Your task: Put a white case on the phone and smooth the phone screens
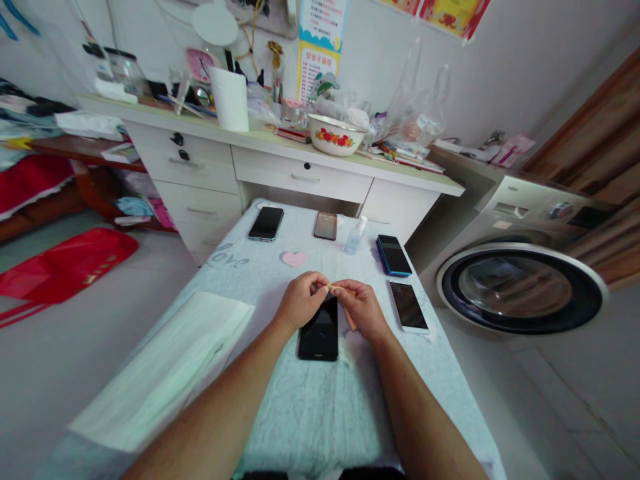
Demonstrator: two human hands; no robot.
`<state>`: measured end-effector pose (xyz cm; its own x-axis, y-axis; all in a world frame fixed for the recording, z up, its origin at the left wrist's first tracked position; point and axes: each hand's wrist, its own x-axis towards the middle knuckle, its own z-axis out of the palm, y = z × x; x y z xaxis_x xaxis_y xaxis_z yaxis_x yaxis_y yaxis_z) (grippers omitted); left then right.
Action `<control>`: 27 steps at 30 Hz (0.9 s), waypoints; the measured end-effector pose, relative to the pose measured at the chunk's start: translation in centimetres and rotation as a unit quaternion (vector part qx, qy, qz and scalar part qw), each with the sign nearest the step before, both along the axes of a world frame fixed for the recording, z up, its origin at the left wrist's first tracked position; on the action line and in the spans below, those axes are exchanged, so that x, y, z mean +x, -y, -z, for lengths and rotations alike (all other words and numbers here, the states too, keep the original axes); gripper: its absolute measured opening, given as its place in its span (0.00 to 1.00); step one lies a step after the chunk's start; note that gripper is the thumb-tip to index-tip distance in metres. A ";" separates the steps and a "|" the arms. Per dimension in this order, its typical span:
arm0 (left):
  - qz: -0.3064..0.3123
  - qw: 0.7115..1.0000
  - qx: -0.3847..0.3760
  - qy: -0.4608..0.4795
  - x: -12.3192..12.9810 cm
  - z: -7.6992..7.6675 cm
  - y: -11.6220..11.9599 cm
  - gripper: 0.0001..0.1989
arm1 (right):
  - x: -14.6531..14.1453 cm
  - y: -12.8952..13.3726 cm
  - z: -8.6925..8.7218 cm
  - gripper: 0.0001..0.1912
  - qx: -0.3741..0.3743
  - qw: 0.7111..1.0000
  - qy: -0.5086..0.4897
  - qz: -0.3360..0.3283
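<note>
A black smartphone lies face up on the cloth-covered table, its screen dark. Over its far end my left hand and my right hand meet, fingertips pinched together. Between them is a thin orange-tan strip; one end hangs below my right fingers. Whether it is cloth or some other material I cannot tell. Both hands are closed on it, and they cover the top of the phone. Beyond them stand a small clear spray bottle and a brownish translucent phone case.
Another dark phone lies far left. On the right are a blue-edged phone and a white phone. A folded pale cloth covers the left side. Behind the table are white drawers; a washing machine stands right.
</note>
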<state>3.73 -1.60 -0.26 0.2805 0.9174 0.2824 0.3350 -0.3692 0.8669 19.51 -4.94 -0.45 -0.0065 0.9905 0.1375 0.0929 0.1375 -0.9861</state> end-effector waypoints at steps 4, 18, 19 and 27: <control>-0.086 0.996 0.016 -0.019 -0.3 0.6 -0.7 0.08 | 0.1 -0.1 0.4 0.09 0.080 0.987 0.141 0.021; -0.141 0.990 -0.004 -0.023 -0.6 1.3 -1.4 0.11 | -0.1 0.1 0.2 0.07 0.078 0.947 0.306 0.051; -0.140 0.990 -0.003 -0.024 -0.5 1.3 -1.4 0.11 | -0.1 0.1 0.2 0.06 0.088 0.945 0.311 0.049; -0.132 0.981 0.053 -0.128 -1.2 1.7 -1.9 0.11 | -0.7 0.3 0.4 0.06 0.126 0.921 0.365 0.054</control>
<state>2.56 0.27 -1.91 0.1105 0.9369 0.3316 0.6330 -0.3236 0.7033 18.82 -5.27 -0.81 -0.0915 0.9284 0.3601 0.7448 0.3039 -0.5941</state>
